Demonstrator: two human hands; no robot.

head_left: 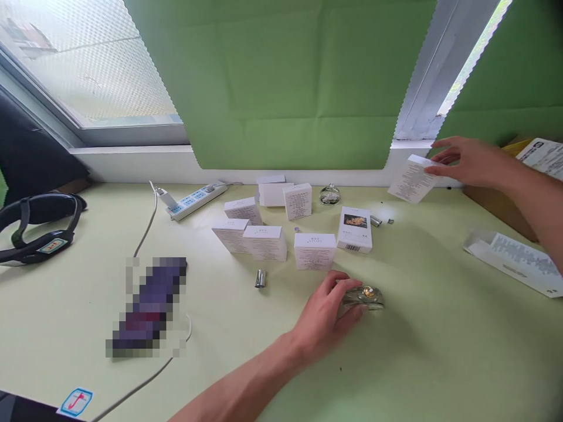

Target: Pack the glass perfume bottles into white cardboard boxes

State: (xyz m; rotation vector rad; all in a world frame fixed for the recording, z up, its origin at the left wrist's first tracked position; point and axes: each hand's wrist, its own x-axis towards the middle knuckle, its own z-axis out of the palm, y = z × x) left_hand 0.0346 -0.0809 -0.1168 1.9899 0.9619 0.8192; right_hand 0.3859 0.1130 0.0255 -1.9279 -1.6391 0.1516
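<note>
My left hand (323, 316) is closed round the side of a clear glass perfume bottle (375, 299) with a gold-coloured neck, low over the table. At the far right, my right hand (461, 161) pinches a small white printed box (411, 180) by its upper edge, and the box tilts. Several similar white boxes, such as a front one (315, 252), stand in the middle of the table. Another white box (355, 230) shows a dark picture panel. A second glass bottle (329, 194) is at the back, and a silver cap (260, 278) stands left of my left hand.
A power strip (197, 200) with a plugged-in charger lies at the back left, its cable trailing forward. A pixelated dark object (149, 308) and a black headset (39, 228) are on the left. Opened white packaging (512, 264) lies right. Small metal parts (376, 221) are scattered behind.
</note>
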